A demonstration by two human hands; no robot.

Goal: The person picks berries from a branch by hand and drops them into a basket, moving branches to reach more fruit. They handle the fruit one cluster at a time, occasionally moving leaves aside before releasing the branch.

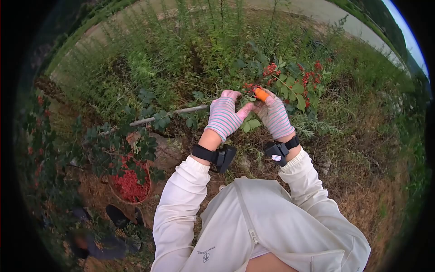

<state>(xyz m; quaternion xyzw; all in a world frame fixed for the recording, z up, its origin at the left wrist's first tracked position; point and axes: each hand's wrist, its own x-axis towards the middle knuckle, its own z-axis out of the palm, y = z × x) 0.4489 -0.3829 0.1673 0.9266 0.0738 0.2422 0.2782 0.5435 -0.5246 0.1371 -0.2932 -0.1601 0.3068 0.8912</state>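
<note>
My left hand (226,114), in a striped fingerless glove, is closed around a thorny-looking grey branch (188,109), its thumb stretched toward my right hand. My right hand (274,115), gloved alike, is closed at a small bunch of red berries (249,86). An orange cover (261,94) sits at one of its fingers. The fingertips of both hands are partly hidden by leaves and by each other. Just beyond my right hand, more red berry clusters (270,69) hang among green leaves (293,88).
A round basket (112,192) heaped with red berries (131,185) stands low on the left, partly behind leaves. Near it are a dark shoe (117,216) and dark clothing of another person. Tall weeds (195,59) rise ahead, with a rock (165,152) at left.
</note>
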